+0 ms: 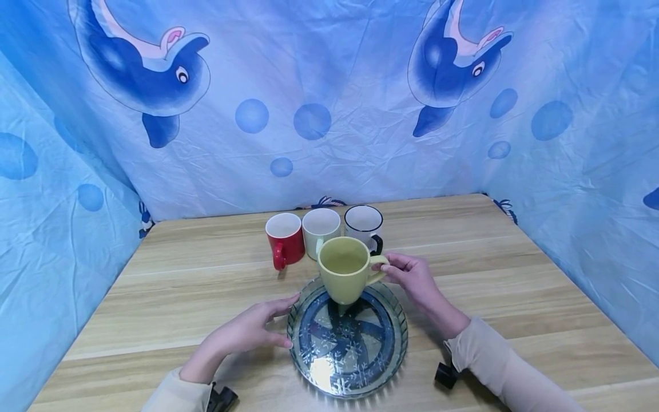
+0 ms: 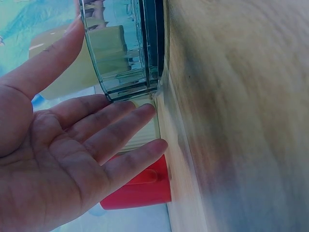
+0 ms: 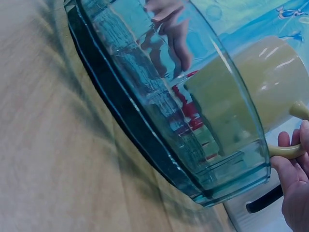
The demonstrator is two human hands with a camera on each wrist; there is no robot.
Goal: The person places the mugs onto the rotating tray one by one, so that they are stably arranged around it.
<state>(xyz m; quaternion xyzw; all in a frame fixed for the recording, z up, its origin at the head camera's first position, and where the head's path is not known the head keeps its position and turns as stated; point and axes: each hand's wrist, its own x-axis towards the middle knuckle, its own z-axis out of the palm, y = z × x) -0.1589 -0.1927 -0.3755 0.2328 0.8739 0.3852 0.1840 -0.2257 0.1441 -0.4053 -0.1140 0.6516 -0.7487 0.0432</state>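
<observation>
A yellow mug (image 1: 341,281) is upright at the far side of a round, clear glass tray (image 1: 340,375), its lower part inside the rim in the head view. My right hand (image 1: 412,277) pinches the mug's handle between thumb and fingers; the right wrist view shows the mug (image 3: 277,82) partly through the glass wall. At the tray's left edge is my left hand (image 1: 252,326), its fingers spread and fairly straight, with fingertips right at the rim. The left wrist view shows its palm and extended fingers (image 2: 123,130) beside the glass.
Behind the tray stand a red mug (image 1: 290,246), a pale green mug (image 1: 310,243) and a white mug (image 1: 355,233) with a dark rim and black handle, close together in a row. The wooden table (image 1: 154,297) ends at a blue dolphin-print cloth (image 1: 360,160).
</observation>
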